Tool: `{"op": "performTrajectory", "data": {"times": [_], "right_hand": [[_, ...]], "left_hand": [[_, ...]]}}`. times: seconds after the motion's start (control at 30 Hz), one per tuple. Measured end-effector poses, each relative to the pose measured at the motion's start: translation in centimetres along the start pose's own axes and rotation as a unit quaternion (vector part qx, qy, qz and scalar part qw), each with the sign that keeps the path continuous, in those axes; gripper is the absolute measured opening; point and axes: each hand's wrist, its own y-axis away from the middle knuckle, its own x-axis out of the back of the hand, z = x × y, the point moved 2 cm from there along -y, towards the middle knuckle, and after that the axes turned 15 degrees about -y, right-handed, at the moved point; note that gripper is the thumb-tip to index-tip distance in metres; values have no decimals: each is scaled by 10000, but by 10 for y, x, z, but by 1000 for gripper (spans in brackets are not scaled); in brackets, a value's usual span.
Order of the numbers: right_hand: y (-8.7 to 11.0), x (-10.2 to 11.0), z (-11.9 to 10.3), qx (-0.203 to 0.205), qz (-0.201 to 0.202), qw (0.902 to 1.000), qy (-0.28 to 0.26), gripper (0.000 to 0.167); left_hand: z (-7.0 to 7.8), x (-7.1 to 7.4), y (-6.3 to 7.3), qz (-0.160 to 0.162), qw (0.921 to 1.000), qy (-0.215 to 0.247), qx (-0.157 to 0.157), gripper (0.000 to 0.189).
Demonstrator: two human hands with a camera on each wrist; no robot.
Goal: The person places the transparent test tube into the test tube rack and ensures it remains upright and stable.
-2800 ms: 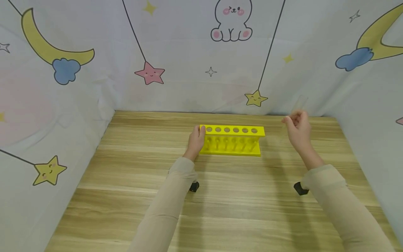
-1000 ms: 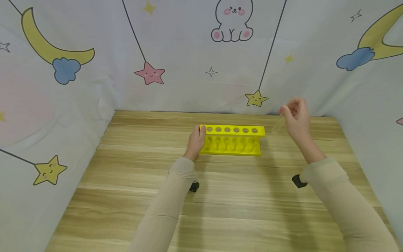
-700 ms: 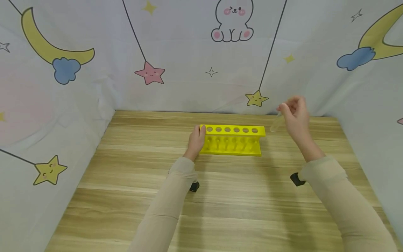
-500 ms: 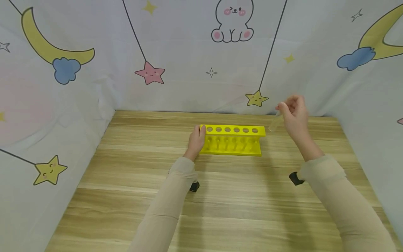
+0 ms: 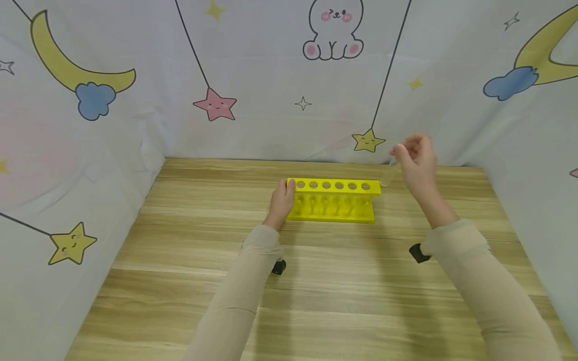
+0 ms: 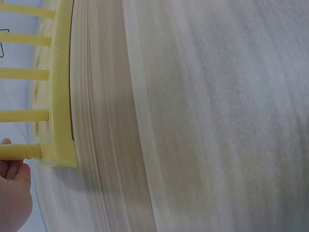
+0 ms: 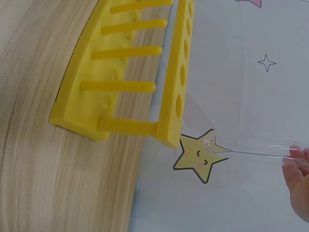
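Observation:
A yellow test tube rack (image 5: pixel 331 221) with a row of round holes and upright pegs stands on the wooden table. My left hand (image 5: pixel 282 204) grips its left end, thumb on the near side; in the left wrist view its fingers (image 6: pixel 21 174) lie by the end post. Up and right of the rack, my right hand (image 5: pixel 417 163) pinches a clear test tube (image 5: pixel 388 174) near its upper end. The tube slants down to the left, its rounded bottom close to the rack's right end. In the right wrist view a gap shows between tube (image 7: pixel 251 151) and rack (image 7: pixel 169 111).
The wood-grain table (image 5: pixel 334 291) reaches back to a white cloth backdrop (image 5: pixel 271 135) printed with stars, moons and a bear-like figure. Cloth walls also flank the table on both sides. A small black device (image 5: pixel 419 253) sits at the right wrist, another black device (image 5: pixel 279 267) at the left.
The test tube, which pointed upward at first, now slants downward. My right hand has risen and moved left toward the rack with it. My left hand and the rack have stayed put.

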Motion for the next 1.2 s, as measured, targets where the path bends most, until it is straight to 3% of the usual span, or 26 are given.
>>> {"op": "performTrajectory", "data": {"times": [0.2,0.43,0.87,1.2], "right_hand": [[0,-3,-1,-68,-55,10000,11,14],[8,-13,-22,-64,-68,9999,-99,12],[-3,-16,10,-162,-101,9998,11,13],[4,-26,-3,-175,-244,9995,7,14]], "left_hand": [[-1,-1,0,-58,10000,49,52,37],[-1,-1,-2,-97,9999,3,95,38],[0,-1,-1,-134,9999,62,88,39],[0,-1,0,-108,9999,33,77,38]]}}
